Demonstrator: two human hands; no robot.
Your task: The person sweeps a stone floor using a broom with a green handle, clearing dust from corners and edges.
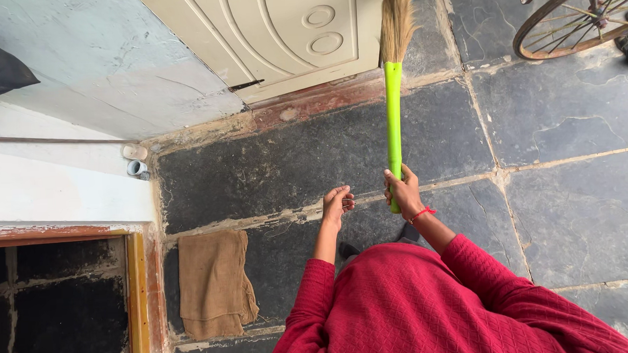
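The right hand (pixel 403 189) clasps the green handle of the broom (pixel 394 118); its bristles point away, above the grip. The left hand (pixel 336 205) is half-curled, empty. Sweeping of the floor (pixel 572 209) looks hardly begun.

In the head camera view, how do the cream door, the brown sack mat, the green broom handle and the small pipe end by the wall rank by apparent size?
Largest to smallest, as they look:
1. cream door, though cut off by the frame
2. brown sack mat
3. green broom handle, long but thin, gripped by the right hand
4. pipe end
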